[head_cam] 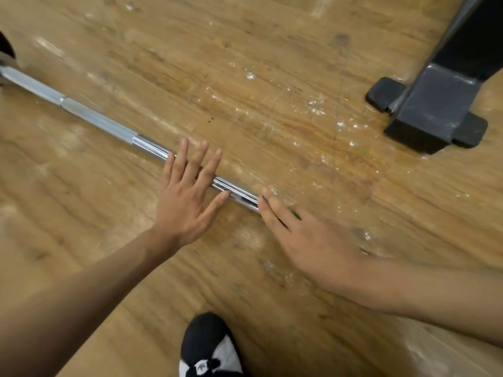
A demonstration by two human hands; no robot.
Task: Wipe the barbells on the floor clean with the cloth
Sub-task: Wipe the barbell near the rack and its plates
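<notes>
Down past my black-and-white shoe (209,349), both forearms reach forward, left hand (187,197) splayed wide and right hand (307,240) straight-fingered, neither holding anything, over the chrome barbell (100,121) lying slantwise on the wooden floor (245,50).

The barbell (152,148) is metal: glossy mirror chrome on its smooth stretch, duller and finely textured on the grip section. The floor (272,63) looks like worn wood grain, scuffed with pale flecks. The black frame foot (432,104) is matt painted metal.
</notes>
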